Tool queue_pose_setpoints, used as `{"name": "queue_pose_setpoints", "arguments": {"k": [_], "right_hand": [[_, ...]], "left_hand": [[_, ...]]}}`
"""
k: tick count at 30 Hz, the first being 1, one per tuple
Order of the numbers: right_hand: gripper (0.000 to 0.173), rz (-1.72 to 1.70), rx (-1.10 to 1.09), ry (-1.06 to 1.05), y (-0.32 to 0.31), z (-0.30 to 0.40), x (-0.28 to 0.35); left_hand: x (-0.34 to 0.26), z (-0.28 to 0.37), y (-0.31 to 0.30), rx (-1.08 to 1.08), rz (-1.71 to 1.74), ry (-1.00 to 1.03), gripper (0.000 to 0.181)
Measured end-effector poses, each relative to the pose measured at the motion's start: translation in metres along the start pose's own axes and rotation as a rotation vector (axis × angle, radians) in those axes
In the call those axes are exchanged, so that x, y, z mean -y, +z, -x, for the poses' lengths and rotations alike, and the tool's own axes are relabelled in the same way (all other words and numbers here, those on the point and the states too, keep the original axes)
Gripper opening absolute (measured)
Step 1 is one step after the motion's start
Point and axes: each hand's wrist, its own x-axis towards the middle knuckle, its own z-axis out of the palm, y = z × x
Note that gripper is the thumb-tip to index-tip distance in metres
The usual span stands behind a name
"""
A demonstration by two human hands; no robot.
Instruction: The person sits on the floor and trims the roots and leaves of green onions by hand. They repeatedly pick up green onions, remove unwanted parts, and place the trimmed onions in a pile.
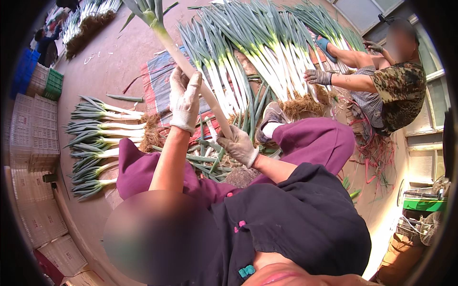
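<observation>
My left hand, in a pale knit glove, is around the upper part of a long green onion's white stalk. Gripped in my gloved right hand is the lower end of the same stalk; the hand hides its root end. The onion slants across the view, its green leaves cut off by the top edge. Under my hands lies a heap of loose green leaves and trimmings. Beyond it, several green onions with roots lie on a striped woven sheet.
Several rooted green onions lie in bundles at left. A large pile lies ahead, where a seated co-worker has a gloved hand at the stalks. White plastic crates line the left wall. Red ties are strewn at right.
</observation>
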Motion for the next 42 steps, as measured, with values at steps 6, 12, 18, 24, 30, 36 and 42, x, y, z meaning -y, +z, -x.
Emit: {"name": "queue_pose_setpoints", "arguments": {"k": [6, 12, 18, 24, 30, 36, 42], "right_hand": [[0.014, -0.002, -0.402, -0.257, -0.128, -0.091, 0.049], [0.024, 0.304, -0.700, 0.004, -0.303, -0.129, 0.044], [0.054, 1.088, -0.812, 0.583, -0.399, -0.120, -0.029], [0.047, 1.398, -0.896, 0.512, -0.344, -0.135, -0.029], [0.030, 0.820, -0.248, 0.124, -0.222, -0.215, -0.134], [0.048, 1.175, -0.098, 0.186, -0.059, -0.235, -0.168], [0.036, 1.697, -0.208, 0.054, -0.037, -0.264, -0.221]], "left_hand": [[-0.014, 0.001, 0.015, 0.152, 0.009, -0.258, 0.037], [-0.023, -0.008, 0.004, 0.199, 0.051, -0.320, 0.029], [-0.022, -0.007, -0.018, 0.115, -0.006, -0.376, 0.027], [-0.015, -0.006, -0.048, 0.056, 0.008, -0.456, 0.025], [-0.002, 0.002, -0.059, 0.054, 0.108, -0.539, 0.026], [-0.006, 0.009, -0.078, -0.012, 0.131, -0.644, 0.026], [-0.013, 0.032, -0.108, -0.105, 0.150, -0.687, 0.024]]}}
